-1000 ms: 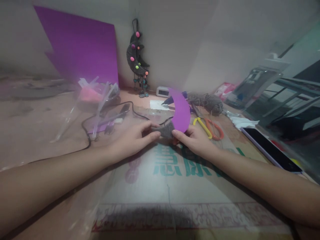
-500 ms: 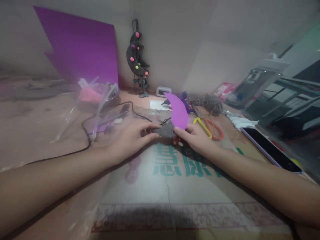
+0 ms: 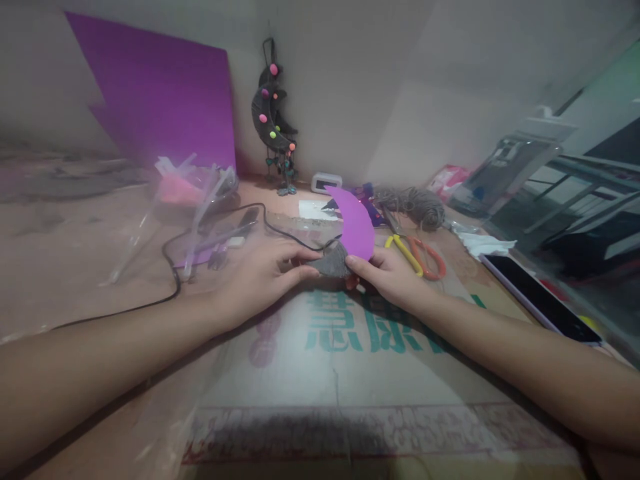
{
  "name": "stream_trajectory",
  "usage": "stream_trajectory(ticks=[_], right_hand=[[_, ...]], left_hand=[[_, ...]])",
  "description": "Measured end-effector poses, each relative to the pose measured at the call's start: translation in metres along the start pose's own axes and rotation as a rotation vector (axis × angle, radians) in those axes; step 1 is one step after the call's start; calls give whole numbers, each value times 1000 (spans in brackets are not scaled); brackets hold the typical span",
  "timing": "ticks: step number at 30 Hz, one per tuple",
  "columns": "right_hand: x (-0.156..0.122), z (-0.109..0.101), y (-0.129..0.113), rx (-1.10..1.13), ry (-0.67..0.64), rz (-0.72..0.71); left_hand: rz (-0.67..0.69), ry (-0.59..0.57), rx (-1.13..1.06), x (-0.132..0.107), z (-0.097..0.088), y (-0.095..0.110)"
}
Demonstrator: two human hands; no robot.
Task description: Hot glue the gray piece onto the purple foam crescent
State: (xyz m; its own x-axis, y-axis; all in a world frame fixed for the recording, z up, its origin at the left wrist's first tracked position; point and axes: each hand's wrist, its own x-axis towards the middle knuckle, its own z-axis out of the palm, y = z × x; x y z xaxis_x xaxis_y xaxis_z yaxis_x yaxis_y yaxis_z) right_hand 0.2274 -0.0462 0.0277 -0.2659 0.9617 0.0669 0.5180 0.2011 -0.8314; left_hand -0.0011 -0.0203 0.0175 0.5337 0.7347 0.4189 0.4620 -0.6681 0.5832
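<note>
A purple crescent moon cutout (image 3: 357,223) is held over the middle of the table, its upper tip pointing up and left. Grey yarn (image 3: 333,261) is wrapped round its lower end. My left hand (image 3: 280,270) pinches the yarn-covered tip between thumb and fingers. With its thumb on the front, my right hand (image 3: 383,270) grips the crescent where the wrapped part meets the bare purple part; its other fingers are mostly hidden behind. Beyond my right hand lie scissors (image 3: 413,257) with yellow and orange handles. A ball of grey yarn (image 3: 425,208) rests farther back.
A printed board (image 3: 280,380) lies under my hands. Purple sheets (image 3: 170,100) lean on the wall at left, near a finished grey crescent ornament (image 3: 267,113). A glue gun (image 3: 367,197), a black cord (image 3: 170,300), clear plastic bags (image 3: 200,193) and a phone (image 3: 540,297) lie around.
Both hands keep their hold on the crescent, nearly in the same place. The view has shifted very slightly; nothing was let go or picked up.
</note>
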Motion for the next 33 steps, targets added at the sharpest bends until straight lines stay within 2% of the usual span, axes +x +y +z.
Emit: stream_trajectory(ticks=[12, 17, 33], right_hand=[[-1, -1, -2, 23, -19, -74], [-2, 2, -2, 21, 18, -61], [-1, 3, -2, -160, 44, -58]], left_hand=[[-60, -5, -19, 0, -1, 0], [-88, -18, -32, 1, 0, -2], [-84, -124, -69, 3, 2, -3]])
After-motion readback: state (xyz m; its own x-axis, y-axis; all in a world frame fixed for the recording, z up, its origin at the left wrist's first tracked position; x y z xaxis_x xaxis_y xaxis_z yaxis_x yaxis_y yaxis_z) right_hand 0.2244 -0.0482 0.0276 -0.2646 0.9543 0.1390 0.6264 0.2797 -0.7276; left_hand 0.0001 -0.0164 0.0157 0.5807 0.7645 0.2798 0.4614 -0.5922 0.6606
